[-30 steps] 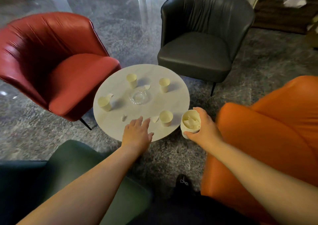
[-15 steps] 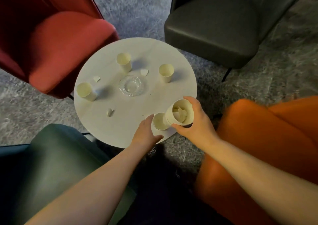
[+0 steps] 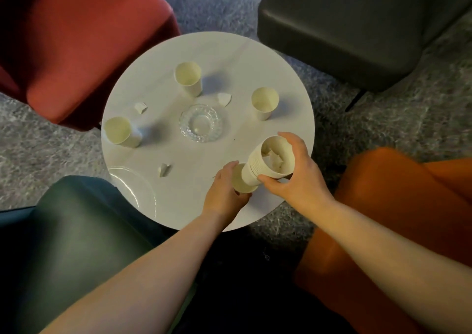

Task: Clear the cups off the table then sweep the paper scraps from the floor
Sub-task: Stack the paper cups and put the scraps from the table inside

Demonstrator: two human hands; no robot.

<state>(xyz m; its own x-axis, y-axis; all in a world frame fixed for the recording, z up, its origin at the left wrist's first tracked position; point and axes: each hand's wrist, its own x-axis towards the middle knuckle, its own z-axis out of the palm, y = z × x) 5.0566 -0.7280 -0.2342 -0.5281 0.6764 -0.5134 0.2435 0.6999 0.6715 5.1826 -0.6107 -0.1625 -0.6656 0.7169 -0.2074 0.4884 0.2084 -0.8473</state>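
Observation:
On the round white table (image 3: 255, 60) stand three loose paper cups: a far cup (image 3: 188, 78), a right cup (image 3: 264, 102) and a left cup (image 3: 120, 132). My right hand (image 3: 293, 178) is shut on a stack of nested cups (image 3: 270, 162) with paper scraps inside, tilted toward the left. The stack's bottom sits in the mouth of a fourth cup (image 3: 241, 180), which my left hand (image 3: 224, 193) grips near the table's front edge. Three paper scraps lie on the table: one at the left (image 3: 140, 107), one by the far cup (image 3: 224, 99), one near the front (image 3: 164, 169).
A clear glass dish (image 3: 200, 122) sits in the table's middle. Four chairs ring the table: red (image 3: 76, 40) far left, black (image 3: 344, 27) far right, orange (image 3: 396, 219) near right, dark green (image 3: 76, 244) near left. Grey mottled floor shows between them.
My head has come closer over the table. My left hand has taken hold of the near cup, and my right hand has brought the stack over and down into it.

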